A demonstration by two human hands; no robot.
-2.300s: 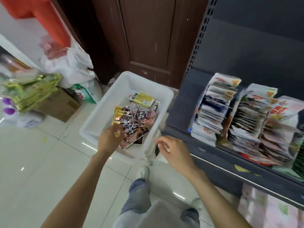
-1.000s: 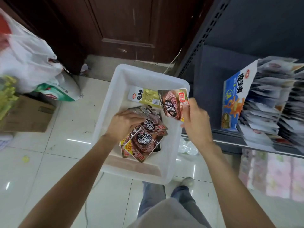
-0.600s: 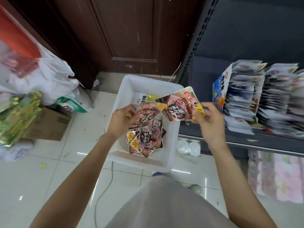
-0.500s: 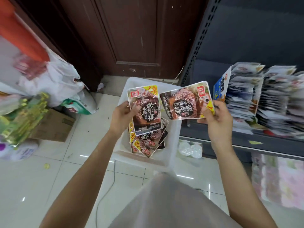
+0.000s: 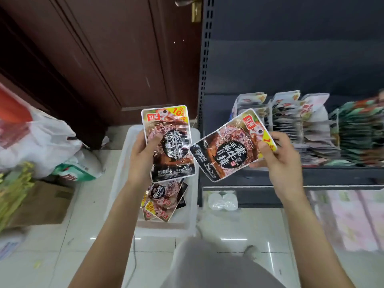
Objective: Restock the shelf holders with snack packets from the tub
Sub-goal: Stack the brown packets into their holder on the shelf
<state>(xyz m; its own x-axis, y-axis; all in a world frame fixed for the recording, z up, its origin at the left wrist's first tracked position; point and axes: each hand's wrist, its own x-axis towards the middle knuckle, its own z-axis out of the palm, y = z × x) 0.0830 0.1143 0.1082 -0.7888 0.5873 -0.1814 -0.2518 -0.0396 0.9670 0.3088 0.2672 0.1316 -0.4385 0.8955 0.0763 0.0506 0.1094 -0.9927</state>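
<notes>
Two snack packets held up above the white tub (image 5: pixel 122 163), one in each hand. Left hand (image 5: pixel 143 154) gripping the upright packet (image 5: pixel 169 144) along its left edge, thumb curled across the front, fingers behind. Right hand (image 5: pixel 276 151) pinching the tilted packet (image 5: pixel 230 146) at its upper right corner, thumb on the front over the yellow flash, fingers underneath. Both packets brown and black with a dark round label, a red logo and a yellow corner; near corners almost touching, hard to tell whether they meet. Down in the tub, on the tiled floor (image 5: pixel 79 229) beside the shelf, several more packets of the same kind (image 5: pixel 164 201) lying in a loose heap toward the near end. On the dark shelf (image 5: pixel 311 175) to the right, rows of packets (image 5: pixel 291 125) standing packed front to back in holders, blurred; greenish packets (image 5: pixel 361 129) further right. Behind the tub, a dark wooden door (image 5: pixel 116 55) with a brass fitting at the top edge. At left, a white plastic bag (image 5: pixel 41 140), a green and white bag (image 5: pixel 79 169), a flat cardboard box (image 5: pixel 43 202) and yellow-green packs (image 5: pixel 12 190), blurred. Under the shelf, a small white wrapped thing (image 5: pixel 223 201) on the floor and pale pink packs (image 5: pixel 349 217) on the lower level
</notes>
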